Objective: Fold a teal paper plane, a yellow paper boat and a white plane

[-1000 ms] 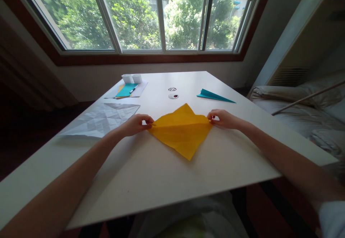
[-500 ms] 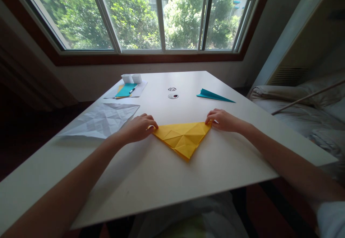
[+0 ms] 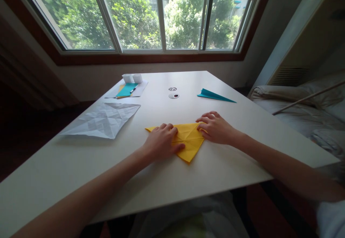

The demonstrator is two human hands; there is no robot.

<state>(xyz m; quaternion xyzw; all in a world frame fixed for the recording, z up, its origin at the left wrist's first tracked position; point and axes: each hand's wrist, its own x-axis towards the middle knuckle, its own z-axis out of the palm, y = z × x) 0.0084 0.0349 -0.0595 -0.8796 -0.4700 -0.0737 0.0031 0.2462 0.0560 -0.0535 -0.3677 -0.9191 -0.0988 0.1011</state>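
A yellow sheet of paper [image 3: 189,149], folded into a triangle and marked with creases, lies on the white table in front of me with one point facing me. My left hand [image 3: 161,141] rests on its left half, fingers apart and thumb stretched toward the middle; the left tip of the paper shows beyond it. On the right corner my right hand [image 3: 215,129] touches the paper with spread fingers, covering that corner.
To the left lies a creased white sheet [image 3: 105,120]. Farther back are a teal paper [image 3: 127,89] with a pen [image 3: 134,88] and white folded boxes [image 3: 132,78]. A teal paper plane [image 3: 215,95] sits back right, near two round table inserts [image 3: 174,96].
My left hand has left the paper's left tip and moved right onto its surface. My right hand has shifted slightly left, its fingers now spread over the right corner.
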